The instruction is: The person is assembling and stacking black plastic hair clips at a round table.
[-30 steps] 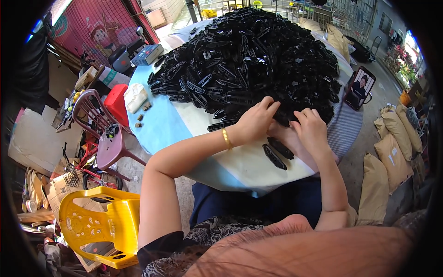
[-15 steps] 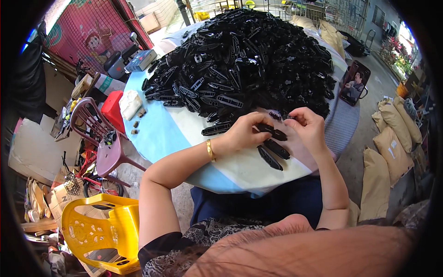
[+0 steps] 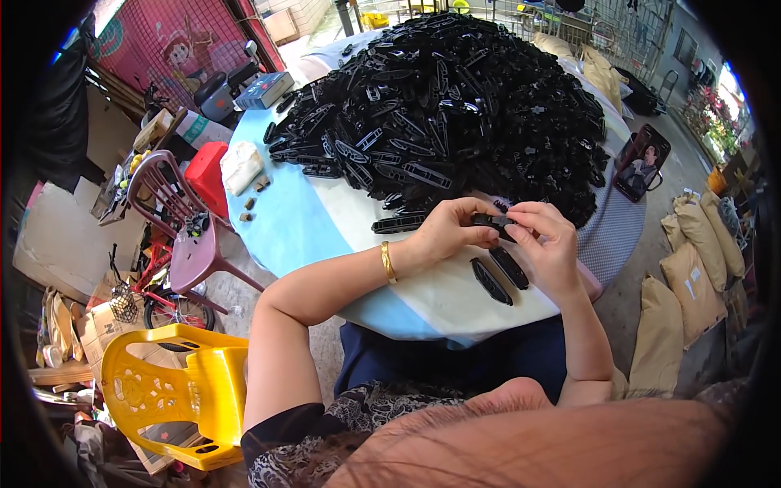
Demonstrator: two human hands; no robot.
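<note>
The left hand (image 3: pixel 446 230) and the right hand (image 3: pixel 547 244) meet over the near edge of the round desk (image 3: pixel 293 224), and both pinch the same small black plastic part (image 3: pixel 493 220). The left hand's fingertips close on its left end, while the right hand's thumb and fingers grip its right end, so the part is held between the two hands just above the desk. A gold bangle (image 3: pixel 387 262) circles the left wrist.

Directly below the hands, nearer the person, two long black pieces (image 3: pixel 501 275) lie side by side on the white part of the desk, slightly slanted. Beyond the hands, a large heap of black plastic parts (image 3: pixel 455 106) covers most of the desk, its nearest pieces just beside the left hand's fingers. One loose black strip (image 3: pixel 399 223) lies just left of the left hand.

To the right of the right hand, well apart, a phone on a stand (image 3: pixel 641 163) sits at the desk's edge. Far to the left of the left hand, a white bundle (image 3: pixel 242 166) rests on the blue part of the desk. Beside the desk stand a maroon chair (image 3: pixel 187 236) and a yellow chair (image 3: pixel 175 390).
</note>
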